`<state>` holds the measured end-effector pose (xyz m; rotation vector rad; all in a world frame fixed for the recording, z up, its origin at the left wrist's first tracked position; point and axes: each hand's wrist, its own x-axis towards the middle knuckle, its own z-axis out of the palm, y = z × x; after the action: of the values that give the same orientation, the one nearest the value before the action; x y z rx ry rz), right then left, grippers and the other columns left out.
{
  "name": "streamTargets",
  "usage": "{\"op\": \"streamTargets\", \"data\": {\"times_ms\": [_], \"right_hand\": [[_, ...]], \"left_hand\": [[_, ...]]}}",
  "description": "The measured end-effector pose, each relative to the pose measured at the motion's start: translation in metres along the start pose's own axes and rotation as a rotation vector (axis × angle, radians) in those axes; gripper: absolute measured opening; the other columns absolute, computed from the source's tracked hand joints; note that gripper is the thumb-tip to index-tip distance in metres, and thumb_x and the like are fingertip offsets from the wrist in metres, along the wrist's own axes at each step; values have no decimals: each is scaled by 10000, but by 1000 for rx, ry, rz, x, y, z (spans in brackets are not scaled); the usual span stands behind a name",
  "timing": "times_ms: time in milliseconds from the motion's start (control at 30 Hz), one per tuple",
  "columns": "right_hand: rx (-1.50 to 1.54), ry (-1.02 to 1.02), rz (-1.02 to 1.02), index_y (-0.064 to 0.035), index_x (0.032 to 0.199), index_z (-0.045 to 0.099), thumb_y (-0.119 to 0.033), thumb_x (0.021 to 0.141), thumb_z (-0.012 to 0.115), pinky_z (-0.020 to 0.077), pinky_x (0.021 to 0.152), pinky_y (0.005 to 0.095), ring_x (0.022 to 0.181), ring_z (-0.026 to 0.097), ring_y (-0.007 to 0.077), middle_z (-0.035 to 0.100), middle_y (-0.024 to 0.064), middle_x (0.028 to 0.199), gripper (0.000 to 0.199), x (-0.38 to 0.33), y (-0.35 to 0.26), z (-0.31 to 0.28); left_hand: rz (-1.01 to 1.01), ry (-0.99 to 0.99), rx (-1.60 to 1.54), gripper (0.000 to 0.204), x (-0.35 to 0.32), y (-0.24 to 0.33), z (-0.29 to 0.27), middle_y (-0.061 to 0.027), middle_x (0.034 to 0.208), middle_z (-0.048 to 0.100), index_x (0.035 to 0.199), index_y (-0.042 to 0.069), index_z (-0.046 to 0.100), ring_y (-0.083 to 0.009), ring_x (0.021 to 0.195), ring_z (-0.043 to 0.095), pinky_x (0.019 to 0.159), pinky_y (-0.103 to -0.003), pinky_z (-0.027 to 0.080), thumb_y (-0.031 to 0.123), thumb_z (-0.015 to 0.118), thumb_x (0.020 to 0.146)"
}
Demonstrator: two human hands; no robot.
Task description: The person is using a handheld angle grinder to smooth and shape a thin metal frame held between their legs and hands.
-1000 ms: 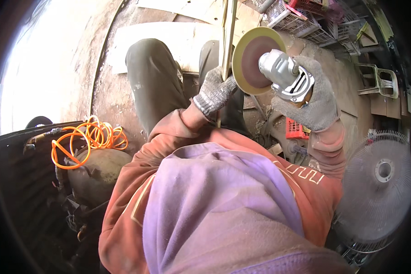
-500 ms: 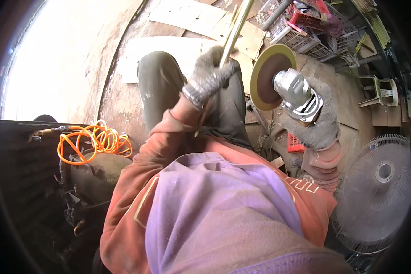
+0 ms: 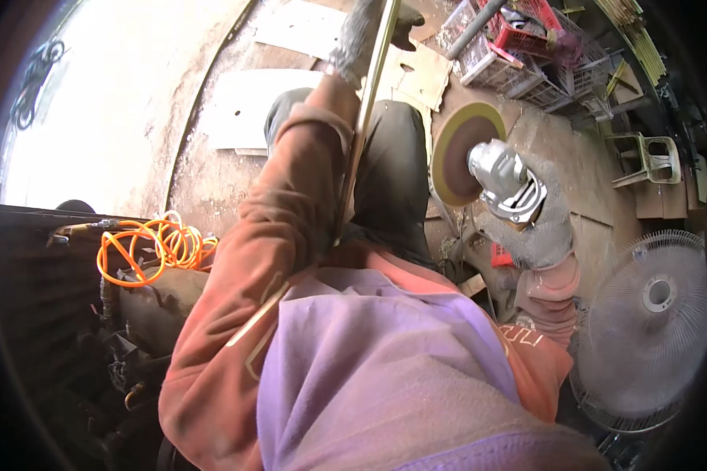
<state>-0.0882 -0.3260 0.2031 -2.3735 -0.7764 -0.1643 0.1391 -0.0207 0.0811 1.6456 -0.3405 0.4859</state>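
brass-coloured metal rod (image 3: pixel 367 118) runs long and thin from top centre of frame down toward mid frame, long axis near vertical, tilted a bit so the lower end sits further left, ending near the person's chest. left hand (image 3: pixel 359 35) in a grey knit glove grips it high up at the top edge, fingers curled tight round the rod, arm in an orange sleeve stretched up along it. rod passes through that fist, so most of its length lies below the fingers, toward the body.

right hand (image 3: pixel 538 228) in a grey glove sits right of centre, fingers wrapped round the body of an angle grinder (image 3: pixel 507 184); exact finger spread hard to tell, glove hides it. grinder's round disc (image 3: pixel 462 153), yellow rim and brown face, points left toward the rod. disc is near the rod's middle stretch but apart, grey trouser leg showing between them. right hand is the nearer one to that middle stretch; left hand is well up from it.

around: orange coiled hose (image 3: pixel 145 247) left of centre, grey standing fan (image 3: pixel 656 314) lower right, wire and red plastic baskets (image 3: pixel 526 47) upper right, flat white sheets (image 3: pixel 247 106) on the dirt floor upper left, purple cloth (image 3: pixel 369 369) over the person's front at bottom.
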Motion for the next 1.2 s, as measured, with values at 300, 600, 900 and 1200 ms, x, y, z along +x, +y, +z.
{"op": "streamTargets", "data": {"times_ms": [300, 600, 900, 1200], "right_hand": [[-5, -146, -59, -78, 1326, 539, -263, 649, 956, 590, 825, 399, 972, 732, 312, 705, 132, 1104, 816, 30, -13, 30], [-98, -390, -60, -103, 1334, 531, -311, 696, 893, 596, 751, 453, 893, 732, 373, 735, 136, 1051, 763, 44, -27, 50], [-211, -270, -79, -81, 1284, 540, -305, 691, 898, 587, 807, 417, 955, 727, 344, 733, 145, 1051, 728, 91, -40, 11], [-309, -499, 129, -98, 1258, 581, -400, 713, 868, 579, 777, 464, 899, 721, 376, 734, 167, 963, 686, 56, -64, 21]], "left_hand": [[-38, -68, 84, 750, -11, 9, 11, -206, 1221, 653, 1493, 94, 446, -303, 924, 710, 773, -414, 585, 233, 764, 828], [-32, -124, 80, 702, -13, 21, 22, -210, 1185, 660, 1474, 105, 462, -308, 903, 710, 748, -416, 584, 219, 749, 843], [-12, -165, 71, 656, -18, 26, 33, -213, 1149, 666, 1456, 117, 478, -313, 883, 710, 723, -418, 583, 206, 734, 859], [12, -189, 55, 609, -18, 28, 43, -216, 1113, 673, 1437, 128, 494, -318, 862, 710, 698, -420, 582, 192, 719, 874]]}}
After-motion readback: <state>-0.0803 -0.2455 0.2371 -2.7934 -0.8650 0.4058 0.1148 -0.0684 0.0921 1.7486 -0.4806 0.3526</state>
